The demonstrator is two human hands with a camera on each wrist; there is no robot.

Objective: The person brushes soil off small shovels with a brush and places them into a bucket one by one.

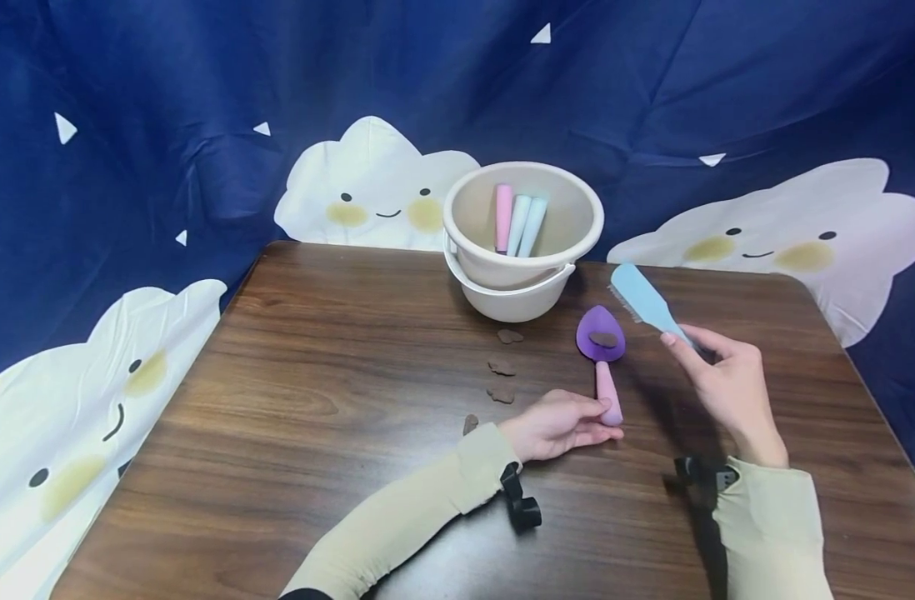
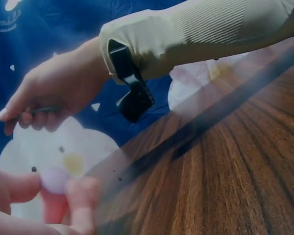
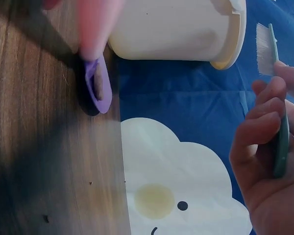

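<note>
My left hand (image 1: 558,423) grips the pink handle of a toy shovel (image 1: 592,325) by its end. The shovel has a purple scoop, and a flat brown piece (image 1: 603,339) lies in it. Raised to the right, my right hand (image 1: 735,396) holds a light blue brush (image 1: 643,295) with pale bristles, its head tilted up and left. In the right wrist view the fingers wrap round the brush handle (image 3: 281,152), and the shovel's purple scoop (image 3: 106,88) is at the left. In the left wrist view, thumb and fingers pinch the shovel's handle end (image 2: 55,181).
A cream bucket (image 1: 478,275) stands at the back of the wooden table (image 1: 315,383), with one pink and two light blue handles (image 1: 504,212) inside. Several brown pieces (image 1: 501,394) lie between it and my left forearm. Behind hangs a blue cloth (image 1: 397,67) with clouds.
</note>
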